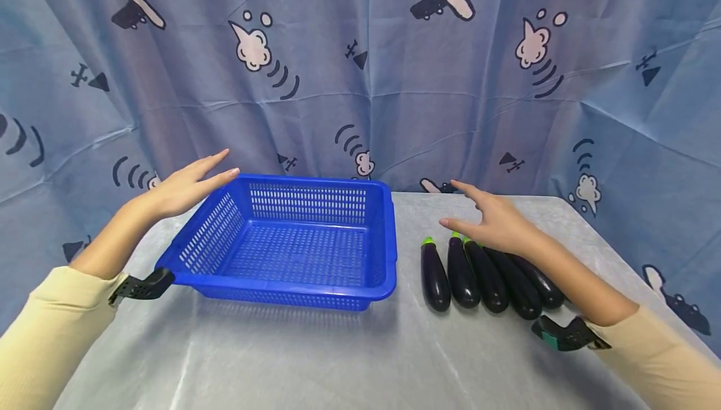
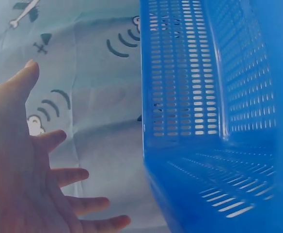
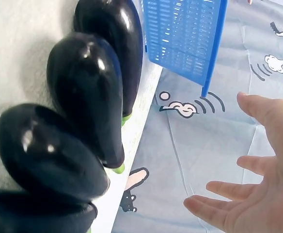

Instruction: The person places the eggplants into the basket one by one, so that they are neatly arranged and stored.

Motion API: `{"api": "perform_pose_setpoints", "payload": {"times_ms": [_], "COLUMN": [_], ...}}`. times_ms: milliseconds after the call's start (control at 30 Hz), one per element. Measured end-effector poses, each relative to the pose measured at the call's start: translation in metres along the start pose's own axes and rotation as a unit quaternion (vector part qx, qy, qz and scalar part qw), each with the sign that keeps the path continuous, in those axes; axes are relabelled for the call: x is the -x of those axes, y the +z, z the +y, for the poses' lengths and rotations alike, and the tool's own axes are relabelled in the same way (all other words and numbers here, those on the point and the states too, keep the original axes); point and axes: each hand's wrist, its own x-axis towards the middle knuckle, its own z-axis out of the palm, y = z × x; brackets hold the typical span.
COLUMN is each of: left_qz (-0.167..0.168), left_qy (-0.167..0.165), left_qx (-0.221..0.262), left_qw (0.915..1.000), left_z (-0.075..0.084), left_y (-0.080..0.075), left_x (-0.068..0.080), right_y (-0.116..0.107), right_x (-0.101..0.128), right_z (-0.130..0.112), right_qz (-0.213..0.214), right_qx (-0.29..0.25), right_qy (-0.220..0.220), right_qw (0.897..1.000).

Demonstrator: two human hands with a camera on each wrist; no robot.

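Observation:
An empty blue perforated basket (image 1: 388, 235) stands on the table, left of centre; its wall (image 2: 180, 87) fills the left wrist view. My left hand (image 1: 188, 186) hovers flat and open at the basket's far left corner, holding nothing. Several dark purple eggplants (image 1: 435, 269) with green stem ends lie side by side to the right of the basket, and show close up as eggplants (image 3: 90, 92) in the right wrist view. My right hand (image 1: 490, 219) hangs open just above their stem ends, fingers spread (image 3: 238, 189), gripping nothing.
The table (image 1: 315, 360) wears a grey-white cloth. A blue curtain (image 1: 360, 72) printed with planes and clouds hangs close behind and on both sides. The table's right edge runs just beyond the eggplants.

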Motion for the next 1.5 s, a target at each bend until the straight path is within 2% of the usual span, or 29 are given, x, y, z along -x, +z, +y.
{"api": "perform_pose_setpoints", "payload": {"times_ms": [233, 433, 633, 767, 1000, 1200, 1367, 1500], "left_qz": [0.004, 0.029, 0.047, 0.051, 0.03, 0.004, -0.004, -0.007], "left_qy": [-0.005, 0.0, 0.017, 0.026, 0.008, 0.002, -0.007, -0.029], "left_qx": [0.047, 0.076, 0.08, 0.099, 0.148, 0.204, 0.219, 0.241], "left_qw": [0.9989, 0.9967, 0.9956, 0.9934, 0.9886, 0.9789, 0.9757, 0.9699], "left_z": [-0.01, -0.02, -0.027, -0.033, -0.046, -0.055, -0.062, -0.069], "left_y": [0.009, 0.016, 0.017, 0.018, 0.02, 0.024, 0.028, 0.031], "left_x": [0.012, 0.022, 0.023, 0.022, 0.023, 0.024, 0.025, 0.028], "right_y": [0.004, 0.008, 0.017, 0.021, 0.027, 0.031, 0.036, 0.038], "right_x": [0.002, 0.005, 0.01, 0.013, 0.015, 0.014, 0.015, 0.014], "right_z": [0.001, -0.001, -0.001, -0.001, -0.003, -0.004, -0.006, -0.007], "right_qz": [0.009, 0.012, 0.019, 0.024, 0.022, 0.007, 0.001, -0.002], "right_qx": [-0.035, -0.07, -0.102, -0.11, -0.128, -0.141, -0.149, -0.16], "right_qy": [-0.007, -0.019, -0.024, -0.019, -0.007, 0.006, 0.019, 0.023], "right_qw": [0.999, 0.997, 0.994, 0.993, 0.991, 0.99, 0.989, 0.987]}}
